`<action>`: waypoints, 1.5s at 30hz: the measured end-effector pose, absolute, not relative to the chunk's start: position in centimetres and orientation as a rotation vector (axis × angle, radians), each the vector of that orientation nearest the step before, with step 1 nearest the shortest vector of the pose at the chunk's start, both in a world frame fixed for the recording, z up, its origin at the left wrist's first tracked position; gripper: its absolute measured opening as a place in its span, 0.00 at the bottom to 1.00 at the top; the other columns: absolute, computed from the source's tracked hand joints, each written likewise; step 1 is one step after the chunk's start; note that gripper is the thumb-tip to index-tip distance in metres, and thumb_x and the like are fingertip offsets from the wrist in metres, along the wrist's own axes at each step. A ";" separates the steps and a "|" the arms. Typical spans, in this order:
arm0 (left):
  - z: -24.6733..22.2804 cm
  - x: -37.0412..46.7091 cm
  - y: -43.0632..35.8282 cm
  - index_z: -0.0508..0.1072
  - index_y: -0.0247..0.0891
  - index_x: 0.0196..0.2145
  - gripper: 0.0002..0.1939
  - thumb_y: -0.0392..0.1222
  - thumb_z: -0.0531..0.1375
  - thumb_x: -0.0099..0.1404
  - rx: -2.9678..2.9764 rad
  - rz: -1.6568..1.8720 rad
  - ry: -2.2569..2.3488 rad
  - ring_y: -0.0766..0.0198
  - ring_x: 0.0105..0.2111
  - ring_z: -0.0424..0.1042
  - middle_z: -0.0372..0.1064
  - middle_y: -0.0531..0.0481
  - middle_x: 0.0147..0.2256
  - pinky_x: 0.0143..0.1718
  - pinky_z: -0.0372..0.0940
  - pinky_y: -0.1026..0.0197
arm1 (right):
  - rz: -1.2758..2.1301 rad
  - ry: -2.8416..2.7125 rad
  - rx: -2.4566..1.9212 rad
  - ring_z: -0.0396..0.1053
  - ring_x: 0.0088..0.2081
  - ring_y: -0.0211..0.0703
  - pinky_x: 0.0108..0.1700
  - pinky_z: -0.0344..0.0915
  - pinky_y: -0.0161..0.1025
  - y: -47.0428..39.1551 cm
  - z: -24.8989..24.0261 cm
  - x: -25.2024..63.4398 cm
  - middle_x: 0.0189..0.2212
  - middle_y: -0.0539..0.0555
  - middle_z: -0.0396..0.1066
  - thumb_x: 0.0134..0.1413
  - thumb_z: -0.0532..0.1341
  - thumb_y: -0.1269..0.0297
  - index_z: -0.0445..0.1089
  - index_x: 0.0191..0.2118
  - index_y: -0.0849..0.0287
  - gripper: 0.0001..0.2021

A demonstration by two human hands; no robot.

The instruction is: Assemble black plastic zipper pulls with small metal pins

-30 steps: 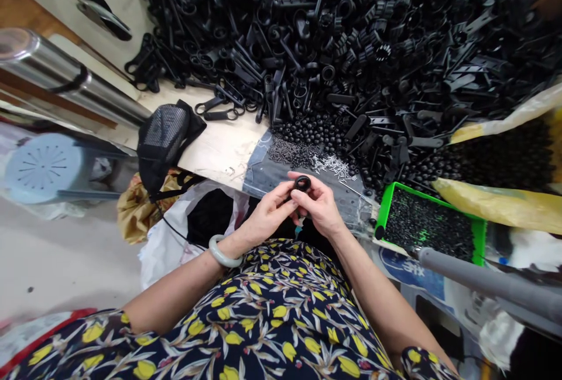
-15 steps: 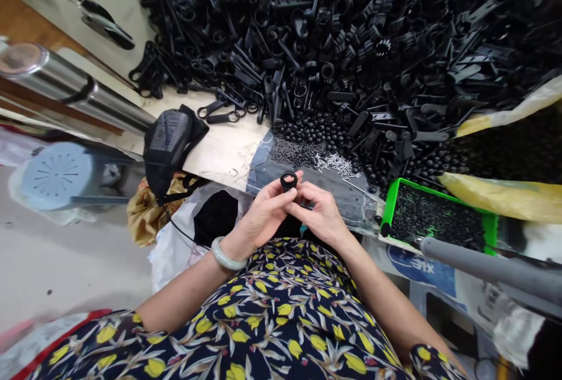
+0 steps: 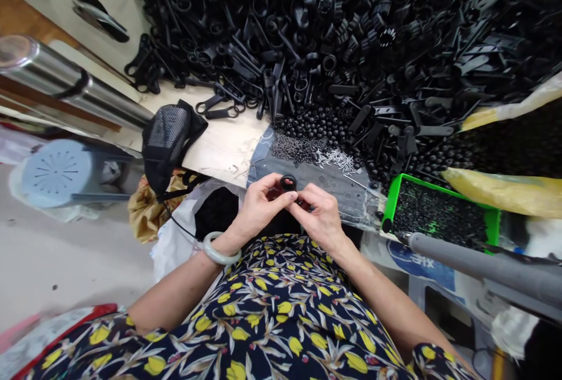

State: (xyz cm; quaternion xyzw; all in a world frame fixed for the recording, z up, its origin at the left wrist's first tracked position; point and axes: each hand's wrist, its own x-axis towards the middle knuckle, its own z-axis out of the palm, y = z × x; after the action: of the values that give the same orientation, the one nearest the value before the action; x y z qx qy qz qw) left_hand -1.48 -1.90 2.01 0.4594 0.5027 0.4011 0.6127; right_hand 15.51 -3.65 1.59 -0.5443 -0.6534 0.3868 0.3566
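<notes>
A black ring-shaped part [image 3: 288, 183] is pinched between the thumb and fingers of my left hand [image 3: 260, 207], which has a pale bangle at its wrist. Close beside it on the right, my right hand [image 3: 319, 216] has its fingers closed at the lower side of the same part; its fingertips are partly hidden. Beyond my hands, small silver pins [image 3: 339, 161], tiny dark pieces [image 3: 293, 147] and black beads [image 3: 319, 122] lie on a grey-blue mat [image 3: 302, 184]. Behind them rises a large heap of black plastic parts [image 3: 281, 34].
A green tray [image 3: 392, 201] of small black pieces and a grey bar [image 3: 478, 266] are at the right. A black mesh pouch [image 3: 169, 137], a steel flask [image 3: 94, 96] and a blue stool [image 3: 59, 172] are at the left.
My left hand has shifted slightly left and its fingers have changed their hold on the black part. My right hand stays close beside it. The view has shifted slightly.
</notes>
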 end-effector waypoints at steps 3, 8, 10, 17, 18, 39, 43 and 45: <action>1.7 -0.8 -1.3 0.78 0.37 0.41 0.14 0.45 0.72 0.61 0.987 0.944 1.145 0.65 0.39 0.71 0.74 0.51 0.38 0.44 0.66 0.64 | 1.066 -1.551 -1.404 0.60 0.27 0.37 0.31 0.57 0.39 -3.6 1.1 15.6 0.25 0.48 0.63 0.63 0.66 0.50 0.72 0.25 0.55 0.18; 2.0 -0.2 -1.2 0.78 0.39 0.49 0.20 0.48 0.72 0.61 0.691 0.915 0.900 0.58 0.52 0.73 0.76 0.45 0.50 0.54 0.68 0.59 | 1.313 -1.251 -1.367 0.59 0.27 0.36 0.30 0.58 0.36 -3.2 1.0 16.3 0.25 0.46 0.64 0.54 0.72 0.48 0.71 0.26 0.56 0.19; 2.0 0.0 -1.8 0.75 0.41 0.56 0.23 0.47 0.70 0.65 0.707 0.885 0.839 0.55 0.57 0.72 0.73 0.42 0.57 0.58 0.67 0.56 | 1.390 -1.075 -1.367 0.62 0.28 0.36 0.33 0.62 0.36 -2.9 0.9 16.7 0.26 0.46 0.67 0.52 0.73 0.48 0.72 0.28 0.56 0.18; 1.5 0.9 -2.7 0.70 0.41 0.64 0.28 0.40 0.66 0.67 1.089 0.891 1.043 0.53 0.56 0.75 0.72 0.41 0.60 0.61 0.69 0.51 | 1.456 -0.835 -1.305 0.70 0.40 0.42 0.48 0.68 0.41 -1.8 1.1 16.1 0.36 0.50 0.74 0.47 0.75 0.52 0.75 0.31 0.56 0.15; 1.5 1.0 -2.5 0.71 0.41 0.63 0.27 0.41 0.66 0.67 1.154 0.911 1.081 0.52 0.57 0.75 0.72 0.41 0.60 0.61 0.69 0.51 | 1.476 -0.803 -1.285 0.70 0.40 0.42 0.49 0.69 0.41 -1.7 1.2 15.9 0.37 0.50 0.74 0.47 0.75 0.52 0.76 0.33 0.55 0.14; 3.7 1.0 -2.4 0.76 0.38 0.55 0.20 0.38 0.66 0.65 1.089 0.842 1.016 0.56 0.51 0.76 0.77 0.44 0.51 0.52 0.72 0.58 | 1.368 -1.015 -1.292 0.77 0.47 0.45 0.52 0.75 0.42 -2.6 3.2 16.9 0.49 0.52 0.79 0.56 0.72 0.52 0.73 0.47 0.52 0.17; 3.7 1.0 -2.3 0.73 0.36 0.58 0.21 0.40 0.64 0.67 1.086 0.781 0.942 0.55 0.51 0.77 0.77 0.43 0.51 0.53 0.71 0.57 | 1.575 -0.866 -1.106 0.78 0.50 0.48 0.57 0.73 0.46 -2.8 3.4 16.5 0.50 0.54 0.80 0.56 0.72 0.55 0.78 0.48 0.53 0.16; 3.5 0.9 -2.4 0.75 0.35 0.55 0.18 0.43 0.63 0.70 1.169 0.768 0.945 0.56 0.49 0.77 0.78 0.43 0.49 0.52 0.71 0.58 | 1.628 -0.812 -1.086 0.79 0.49 0.49 0.57 0.73 0.47 -3.0 3.4 16.2 0.49 0.55 0.81 0.55 0.73 0.55 0.80 0.47 0.53 0.15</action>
State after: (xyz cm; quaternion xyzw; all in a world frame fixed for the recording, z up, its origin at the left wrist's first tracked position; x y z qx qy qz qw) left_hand 0.88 -2.42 3.52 0.5174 0.4184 0.3402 0.6645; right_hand 16.17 -2.97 3.36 -0.4468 -0.3342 0.6702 0.4894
